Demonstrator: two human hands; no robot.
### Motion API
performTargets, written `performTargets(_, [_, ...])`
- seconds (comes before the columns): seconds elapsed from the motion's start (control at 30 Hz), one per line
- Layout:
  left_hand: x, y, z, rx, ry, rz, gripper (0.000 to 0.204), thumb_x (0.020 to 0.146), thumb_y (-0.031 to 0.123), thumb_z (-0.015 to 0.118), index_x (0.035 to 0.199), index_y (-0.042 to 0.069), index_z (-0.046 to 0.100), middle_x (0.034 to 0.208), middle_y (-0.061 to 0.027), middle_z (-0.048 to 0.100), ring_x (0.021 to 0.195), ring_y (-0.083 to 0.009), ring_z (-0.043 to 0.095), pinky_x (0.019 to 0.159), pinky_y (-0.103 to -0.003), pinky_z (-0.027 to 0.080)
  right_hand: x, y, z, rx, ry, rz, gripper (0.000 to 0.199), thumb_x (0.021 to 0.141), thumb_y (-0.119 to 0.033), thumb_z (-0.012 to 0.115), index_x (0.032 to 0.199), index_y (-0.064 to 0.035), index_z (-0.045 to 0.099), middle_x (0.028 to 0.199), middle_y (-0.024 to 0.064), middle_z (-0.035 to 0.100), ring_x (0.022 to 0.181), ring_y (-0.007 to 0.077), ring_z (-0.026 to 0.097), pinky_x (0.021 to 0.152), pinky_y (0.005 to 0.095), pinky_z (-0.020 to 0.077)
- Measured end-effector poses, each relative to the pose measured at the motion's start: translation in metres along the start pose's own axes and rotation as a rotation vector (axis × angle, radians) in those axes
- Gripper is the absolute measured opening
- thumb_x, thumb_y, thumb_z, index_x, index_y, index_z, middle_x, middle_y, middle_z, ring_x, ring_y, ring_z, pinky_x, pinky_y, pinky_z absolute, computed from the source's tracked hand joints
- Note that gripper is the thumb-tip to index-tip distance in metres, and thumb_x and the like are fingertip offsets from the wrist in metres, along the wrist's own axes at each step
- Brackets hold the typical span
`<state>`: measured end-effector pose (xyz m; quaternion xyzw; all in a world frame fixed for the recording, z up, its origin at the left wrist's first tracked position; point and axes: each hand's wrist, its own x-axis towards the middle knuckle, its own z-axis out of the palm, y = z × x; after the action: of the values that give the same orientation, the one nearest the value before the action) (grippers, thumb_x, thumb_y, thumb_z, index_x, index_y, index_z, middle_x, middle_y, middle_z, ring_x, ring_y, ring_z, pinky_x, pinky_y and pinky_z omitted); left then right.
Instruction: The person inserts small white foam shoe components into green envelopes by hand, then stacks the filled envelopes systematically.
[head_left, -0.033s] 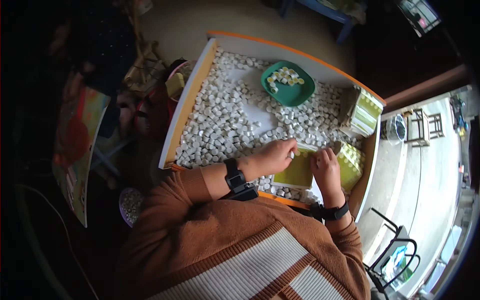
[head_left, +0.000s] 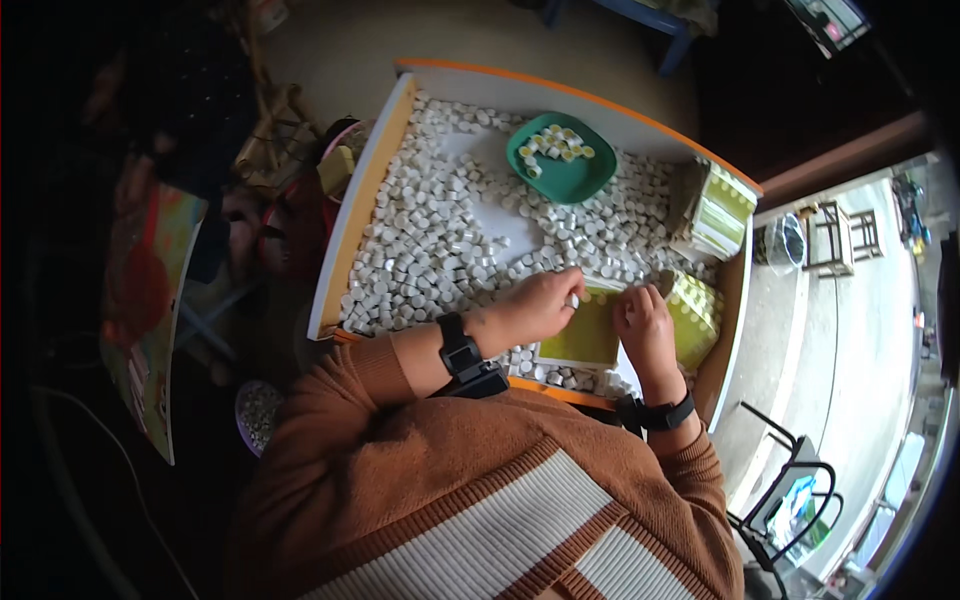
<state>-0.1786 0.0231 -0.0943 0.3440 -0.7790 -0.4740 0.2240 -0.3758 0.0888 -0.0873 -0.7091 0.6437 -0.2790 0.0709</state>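
My left hand is closed in a pinch on a small white cap, a short cylinder, above the upper left part of a yellow-green sheet. At that sheet's right edge, my right hand has its fingers curled together; whatever is between them is hidden. The sheet lies near the front of a shallow wooden box with an orange edge. Around it spread many loose white caps. Just right of my right hand are more yellow-green sheets with rows of pale round spots.
A green dish holding several yellow-topped caps rests on the loose caps toward the back. A stack of green and white sheets stands at the box's right side. Left of me are a colourful board and a bowl of small pieces.
The box and its contents sit slightly higher and further left in the picture. Both hands keep about the same places at the sheet, the left still pinching the cap.
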Motion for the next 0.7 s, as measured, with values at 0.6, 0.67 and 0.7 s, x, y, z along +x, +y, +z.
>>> performTargets(0.6, [0.004,-0.006,-0.004,-0.123,-0.085,-0.033,0.024,0.083,0.001,0.061,0.105,0.002,0.05,0.086,-0.0046,0.06,0.079,-0.0116,0.059,0.067,-0.026,0.047,-0.009,0.013,-0.023,1.296,-0.048,0.636,0.009,0.092,-0.01,0.055,0.096,-0.0018,0.058,0.079,-0.0004,0.056,0.069,0.007,0.049,0.063,0.0199,0.0415])
performTargets(0.67, [0.003,-0.001,-0.007,-0.217,-0.065,-0.06,0.023,0.085,-0.001,0.06,0.106,0.002,0.051,0.089,-0.0027,0.06,0.083,-0.0081,0.058,0.07,-0.023,0.047,-0.004,-0.001,-0.03,1.375,-0.134,0.659,0.011,0.093,-0.01,0.054,0.099,-0.0012,0.058,0.081,-0.0002,0.057,0.069,0.0075,0.049,0.063,0.0193,0.0412])
performTargets(0.7, [0.003,0.001,-0.007,-0.217,-0.066,-0.06,0.023,0.085,-0.001,0.06,0.106,0.002,0.051,0.089,-0.0027,0.06,0.083,-0.0081,0.058,0.07,-0.023,0.047,-0.001,-0.01,-0.031,1.451,-0.229,0.675,0.014,0.093,-0.01,0.053,0.102,-0.0006,0.059,0.082,0.0,0.057,0.069,0.0079,0.049,0.064,0.0187,0.0408])
